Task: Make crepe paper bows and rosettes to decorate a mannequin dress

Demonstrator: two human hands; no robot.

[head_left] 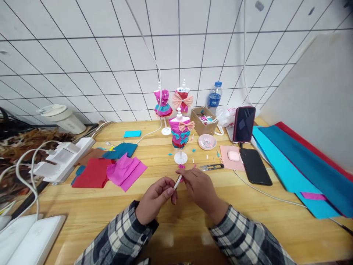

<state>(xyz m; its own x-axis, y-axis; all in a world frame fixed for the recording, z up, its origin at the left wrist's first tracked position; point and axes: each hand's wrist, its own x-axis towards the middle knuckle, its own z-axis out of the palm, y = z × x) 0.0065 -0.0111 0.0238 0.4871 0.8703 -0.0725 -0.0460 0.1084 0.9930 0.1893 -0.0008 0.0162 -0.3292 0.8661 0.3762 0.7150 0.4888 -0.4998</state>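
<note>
Just in front of the nearest dress form, my left hand pinches the lower end of a thin white strip between thumb and fingers. The fingertips of my right hand close on the strip's upper end, and they partly hide it. Whether it is tape or a stick I cannot tell. Right behind my hands a small dress form stands upright, dressed in magenta, teal and red with a peach bow. Magenta scraps lie by its base. Thread snips rest beyond my right hand.
Two more dressed forms stand behind. Folded red cloth and magenta cloth lie left, near a power strip. To the right are a cardboard box, a pink bowl, a phone and blue sheets.
</note>
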